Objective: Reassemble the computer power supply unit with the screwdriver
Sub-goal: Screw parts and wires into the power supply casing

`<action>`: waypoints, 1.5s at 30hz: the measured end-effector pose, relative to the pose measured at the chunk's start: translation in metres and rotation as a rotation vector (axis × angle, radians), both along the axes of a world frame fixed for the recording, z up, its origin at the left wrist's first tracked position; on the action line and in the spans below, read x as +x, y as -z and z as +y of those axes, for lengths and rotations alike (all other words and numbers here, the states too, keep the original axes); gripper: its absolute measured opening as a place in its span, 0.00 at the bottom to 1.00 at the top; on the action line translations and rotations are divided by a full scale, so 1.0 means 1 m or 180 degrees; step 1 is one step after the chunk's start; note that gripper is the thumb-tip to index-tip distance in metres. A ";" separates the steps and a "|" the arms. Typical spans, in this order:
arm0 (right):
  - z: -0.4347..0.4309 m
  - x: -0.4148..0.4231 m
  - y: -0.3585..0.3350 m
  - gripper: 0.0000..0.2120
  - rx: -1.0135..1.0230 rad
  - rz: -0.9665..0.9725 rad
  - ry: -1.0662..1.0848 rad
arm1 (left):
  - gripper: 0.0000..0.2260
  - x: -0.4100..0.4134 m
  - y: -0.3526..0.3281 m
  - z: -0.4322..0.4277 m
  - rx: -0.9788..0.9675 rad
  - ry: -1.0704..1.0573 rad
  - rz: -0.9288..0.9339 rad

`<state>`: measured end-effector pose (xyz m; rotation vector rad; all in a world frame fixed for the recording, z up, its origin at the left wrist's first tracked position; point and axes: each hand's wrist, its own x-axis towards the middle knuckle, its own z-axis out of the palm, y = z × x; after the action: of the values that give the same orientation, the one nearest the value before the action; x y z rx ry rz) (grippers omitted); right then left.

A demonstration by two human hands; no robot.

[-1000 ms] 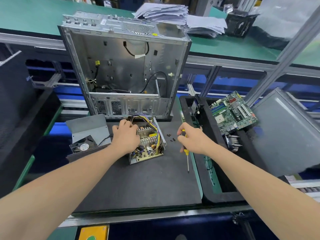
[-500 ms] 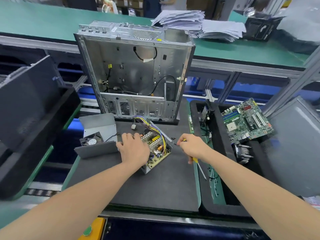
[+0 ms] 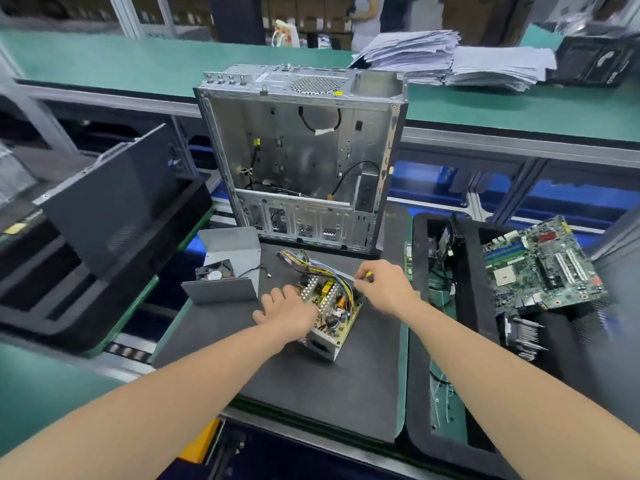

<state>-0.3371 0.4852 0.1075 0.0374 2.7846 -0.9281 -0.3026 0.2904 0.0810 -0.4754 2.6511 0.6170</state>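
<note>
The open power supply unit [image 3: 332, 317] lies on the black mat [image 3: 322, 386], its circuit board and bundle of coloured wires [image 3: 311, 263] exposed. My left hand [image 3: 287, 311] rests on the unit's left side with fingers spread. My right hand [image 3: 382, 285] grips the screwdriver, of which only a bit of yellow handle [image 3: 369, 274] shows; it hovers just right of the wires. The grey metal cover with its black fan [image 3: 216, 270] lies to the left of the unit.
An empty upright computer case [image 3: 301, 157] stands behind the mat. At the right a black foam tray [image 3: 464, 341] holds a motherboard [image 3: 540, 265] and a heat sink [image 3: 523, 336]. A dark side panel [image 3: 104, 209] leans at the left. Paper stacks [image 3: 450, 60] sit on the far bench.
My right hand has risen with the screwdriver from the mat's right edge toward the unit's wires. The unit has turned slightly under my left hand. The camera has shifted.
</note>
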 end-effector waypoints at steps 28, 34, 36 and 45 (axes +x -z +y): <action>-0.041 -0.010 -0.021 0.17 -0.0014 -0.0336 0.0105 | 0.03 -0.105 -0.020 -0.046 0.3524 -0.0359 -0.0068; -0.052 -0.004 0.000 0.10 -0.0134 0.0091 0.0304 | 0.06 -0.101 0.003 -0.070 0.3443 -0.0606 -0.0316; -0.053 -0.004 0.003 0.10 -0.0161 0.0149 0.0298 | 0.06 -0.099 0.006 -0.074 0.3831 -0.0548 -0.0390; -0.035 -0.012 0.005 0.15 -0.0215 0.0230 0.0427 | 0.21 -0.115 -0.039 -0.036 0.3990 0.0475 0.0004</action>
<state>-0.3493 0.4505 0.1029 0.1862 2.8438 -1.0750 -0.4174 0.2548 0.1201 0.1072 1.7399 1.9344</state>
